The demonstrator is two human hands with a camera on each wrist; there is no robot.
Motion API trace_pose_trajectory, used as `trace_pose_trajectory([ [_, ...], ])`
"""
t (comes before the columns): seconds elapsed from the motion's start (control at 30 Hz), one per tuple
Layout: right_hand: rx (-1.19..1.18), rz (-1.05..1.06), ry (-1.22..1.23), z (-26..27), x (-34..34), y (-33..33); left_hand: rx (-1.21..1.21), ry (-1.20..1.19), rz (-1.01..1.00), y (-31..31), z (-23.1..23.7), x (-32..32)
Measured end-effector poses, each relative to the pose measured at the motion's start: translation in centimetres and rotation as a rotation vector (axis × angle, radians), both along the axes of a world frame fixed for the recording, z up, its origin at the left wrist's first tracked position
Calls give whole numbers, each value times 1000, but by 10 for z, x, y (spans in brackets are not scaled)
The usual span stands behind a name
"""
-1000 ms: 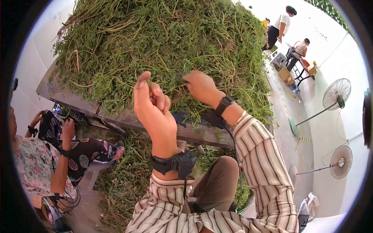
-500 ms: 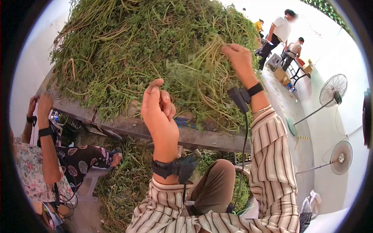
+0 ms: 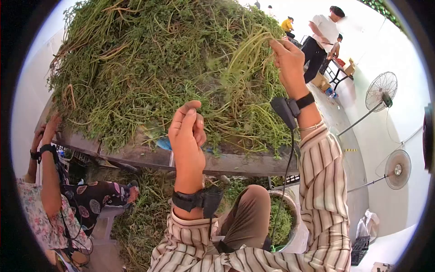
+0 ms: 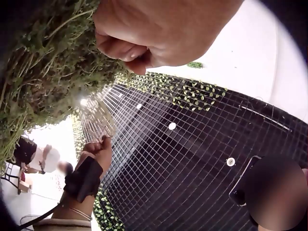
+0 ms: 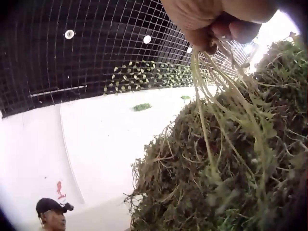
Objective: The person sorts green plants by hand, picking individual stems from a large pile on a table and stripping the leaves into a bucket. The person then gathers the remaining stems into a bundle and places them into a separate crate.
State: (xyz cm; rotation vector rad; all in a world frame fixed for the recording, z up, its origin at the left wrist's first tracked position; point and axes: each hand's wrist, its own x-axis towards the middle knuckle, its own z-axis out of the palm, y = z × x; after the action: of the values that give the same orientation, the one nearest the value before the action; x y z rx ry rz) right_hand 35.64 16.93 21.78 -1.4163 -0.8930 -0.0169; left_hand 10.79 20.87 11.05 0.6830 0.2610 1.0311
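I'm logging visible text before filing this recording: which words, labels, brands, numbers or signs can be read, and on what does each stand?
No text can be read in any view.
Pale item at the head view's lower right edge: dark marks, cut off, unreadable.
Red marks on the white wall, right wrist view: too blurred to tell whether they are writing.
Lower fan, hub: too small to tell.

From my end, I see a plain white wall [image 3: 378, 52] beyond a pale grey floor [image 3: 355, 164], with two round wire-caged pedestal fans [image 3: 398, 169] on the right. A black-legged table [image 3: 340, 69] stands farther back; overhead, pale wire grid covers a dark ceiling [image 4: 197, 151] with round white lights [image 4: 172, 126].
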Motion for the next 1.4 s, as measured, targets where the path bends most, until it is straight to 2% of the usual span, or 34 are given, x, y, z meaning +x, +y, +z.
trace_pose_trajectory([
  [0.07,120,-73,-56,1,-2,-6,3,30,-27,-2,0,0],
  [0.1,182,18,9,3,-3,-9,-1,33,-28,-3,0,0],
  [0.23,178,52,150,1,-12,-9,57,87,-103,-6,2,2],
  [0.4,194,36,68,9,-23,-13,221,215,-227,-11,4,2],
  [0.47,0,-186,-326,9,-38,-18,323,268,-397,-14,6,3],
  [0.5,-4,-183,-317,6,-48,-22,376,291,-408,-14,4,4],
  [0.57,-110,-185,-952,-6,-70,-33,296,245,-412,-15,3,8],
  [0.6,-119,-170,-944,-15,-80,-39,221,192,-417,-14,2,8],
  [0.67,-239,75,-1034,-34,-98,-53,192,149,-450,-10,-1,7],
  [0.73,-273,140,-1008,-52,-110,-67,47,-32,-519,-8,-5,8],
  [0.83,-315,197,-1010,-61,-116,-83,-45,-33,-484,-11,-8,11],
  [0.97,-327,178,-1050,-69,-119,-94,-21,-7,-427,-16,0,10],
  [1.1,-307,176,-1031,-81,-117,-101,53,-37,-488,-17,-1,7],
  [1.2,-373,224,-889,-86,-118,-105,138,-37,-484,-19,-1,7],
  [1.27,-420,346,-564,-78,-120,-107,183,-29,-468,-20,-3,9],
  [1.3,-420,341,-564,-74,-118,-108,224,48,-424,-19,-4,9],
  [1.33,-417,266,-450,-70,-113,-108,264,124,-381,-19,-5,10],
  [1.37,-413,192,-337,-65,-109,-108,265,122,-385,-19,-6,10],
  [1.4,-414,186,-337,-60,-108,-106,278,128,-389,-19,-6,11],
])
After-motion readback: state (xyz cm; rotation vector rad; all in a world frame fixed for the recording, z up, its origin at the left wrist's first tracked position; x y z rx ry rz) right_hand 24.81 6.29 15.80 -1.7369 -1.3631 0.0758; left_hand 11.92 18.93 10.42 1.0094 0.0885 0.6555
